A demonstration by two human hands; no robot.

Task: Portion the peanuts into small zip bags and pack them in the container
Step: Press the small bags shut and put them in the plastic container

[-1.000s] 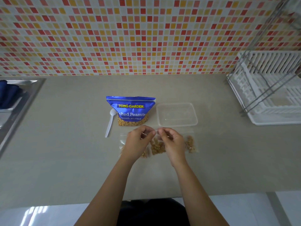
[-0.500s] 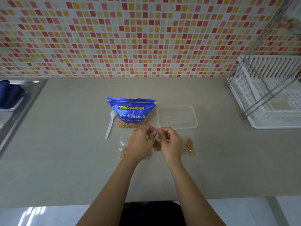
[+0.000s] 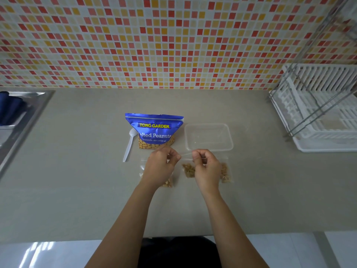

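Note:
My left hand [image 3: 161, 167] and my right hand [image 3: 206, 165] each pinch one end of the top strip of a small clear zip bag [image 3: 188, 170] holding peanuts, just above the counter. A second filled small bag [image 3: 225, 173] lies to the right of my right hand. A third [image 3: 168, 183] lies partly hidden under my left hand. Behind them stands the blue peanut pouch [image 3: 154, 130], upright. The clear plastic container [image 3: 208, 137] sits to the pouch's right with nothing in it.
A white plastic spoon [image 3: 129, 144] lies left of the pouch. A white dish rack [image 3: 318, 117] with a metal frame fills the right side. A steel sink edge [image 3: 23, 120] runs along the left. The counter's front edge [image 3: 58, 239] is near my body.
My hands have spread apart along the top of the middle zip bag, from touching to a short gap between them. The camera view shifted slightly.

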